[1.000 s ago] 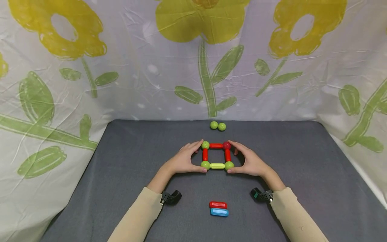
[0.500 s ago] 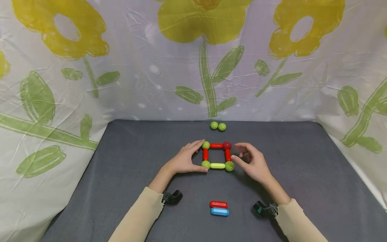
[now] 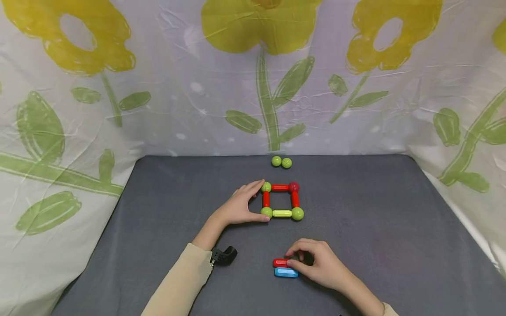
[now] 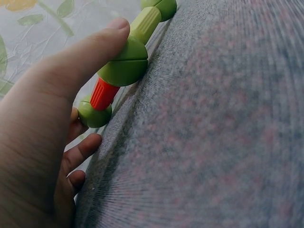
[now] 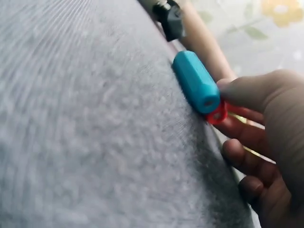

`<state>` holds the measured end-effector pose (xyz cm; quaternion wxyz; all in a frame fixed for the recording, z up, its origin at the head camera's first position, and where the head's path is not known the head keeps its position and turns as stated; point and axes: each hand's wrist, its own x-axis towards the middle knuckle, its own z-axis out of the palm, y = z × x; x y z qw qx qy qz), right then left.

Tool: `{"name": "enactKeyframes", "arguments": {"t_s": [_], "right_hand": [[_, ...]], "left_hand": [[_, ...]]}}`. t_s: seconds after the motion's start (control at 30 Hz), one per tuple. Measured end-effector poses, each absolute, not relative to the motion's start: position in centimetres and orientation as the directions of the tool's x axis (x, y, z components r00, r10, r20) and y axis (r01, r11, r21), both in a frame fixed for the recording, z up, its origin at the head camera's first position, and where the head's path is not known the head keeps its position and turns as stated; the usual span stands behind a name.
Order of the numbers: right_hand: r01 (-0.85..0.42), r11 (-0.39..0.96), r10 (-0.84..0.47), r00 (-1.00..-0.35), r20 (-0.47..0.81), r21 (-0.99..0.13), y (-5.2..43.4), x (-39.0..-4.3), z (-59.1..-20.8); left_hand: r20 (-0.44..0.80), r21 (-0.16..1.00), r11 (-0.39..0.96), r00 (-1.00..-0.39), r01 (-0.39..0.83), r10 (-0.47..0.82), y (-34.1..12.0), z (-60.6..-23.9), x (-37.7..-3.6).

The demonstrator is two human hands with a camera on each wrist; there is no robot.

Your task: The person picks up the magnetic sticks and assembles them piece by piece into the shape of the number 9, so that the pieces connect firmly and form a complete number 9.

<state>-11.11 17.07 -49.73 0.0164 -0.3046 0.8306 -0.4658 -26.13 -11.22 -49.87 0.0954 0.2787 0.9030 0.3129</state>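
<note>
A square frame of toy building rods and balls lies on the dark cloth, with three red rods (image 3: pixel 280 187), one yellow-green rod (image 3: pixel 282 213), three green balls (image 3: pixel 298 213) and a red ball (image 3: pixel 294 187). My left hand (image 3: pixel 239 206) holds its left side, thumb on the near green ball (image 4: pixel 126 66) and fingers at the far one (image 4: pixel 95 114). Closer to me, a loose red rod (image 3: pixel 280 263) lies against a blue rod (image 3: pixel 286 272). My right hand (image 3: pixel 320 263) pinches the right end of that red rod between thumb and fingers, partly covering it.
Two loose green balls (image 3: pixel 281 162) sit near the back edge of the dark cloth-covered table (image 3: pixel 379 210). Behind it hangs a pale curtain (image 3: pixel 178 87) with yellow flowers. A black wrist camera (image 3: pixel 224 255) is strapped to the left wrist.
My right hand has left the frame's right side and moved toward me to the loose red rod, now pinching its end. My left hand stays at the frame's left side.
</note>
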Motion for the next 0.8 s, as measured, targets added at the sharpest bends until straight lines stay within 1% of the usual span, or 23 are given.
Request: {"name": "enactKeyframes", "arguments": {"t_s": [0.1, 0.27, 0.4, 0.5, 0.6, 0.7, 0.8], "right_hand": [[-0.538, 0.361, -0.553, -0.781, 0.289, -0.762, 17.3, -11.19, -50.0], [-0.629, 0.29, -0.608, -0.703, 0.369, -0.721, 17.64, -11.41, -50.11], [-0.649, 0.281, -0.612, -0.689, 0.389, -0.708, 17.57, -11.39, -50.25], [-0.629, 0.304, -0.591, -0.713, 0.376, -0.715, 17.48, -11.3, -50.35], [-0.583, 0.357, -0.527, -0.771, 0.358, -0.73, 17.48, -11.32, -50.39], [-0.513, 0.433, -0.386, -0.849, 0.362, -0.741, 17.6, -11.55, -50.45], [-0.405, 0.517, -0.176, -0.912, 0.369, -0.754, 17.83, -11.91, -50.39]], "left_hand": [[0.0, 0.613, 0.654, -0.828, 0.444, 0.561, -11.13, -49.93, -26.16], [-0.006, 0.611, 0.661, -0.832, 0.436, 0.554, -11.2, -50.0, -26.13], [-0.012, 0.612, 0.665, -0.835, 0.429, 0.55, -11.26, -50.07, -26.09], [-0.012, 0.614, 0.661, -0.833, 0.431, 0.554, -11.27, -50.08, -26.06], [-0.008, 0.615, 0.657, -0.831, 0.435, 0.557, -11.29, -50.11, -26.07], [-0.003, 0.616, 0.655, -0.83, 0.438, 0.558, -11.33, -50.12, -26.13], [0.003, 0.619, 0.651, -0.83, 0.44, 0.558, -11.37, -50.05, -26.18]]}}
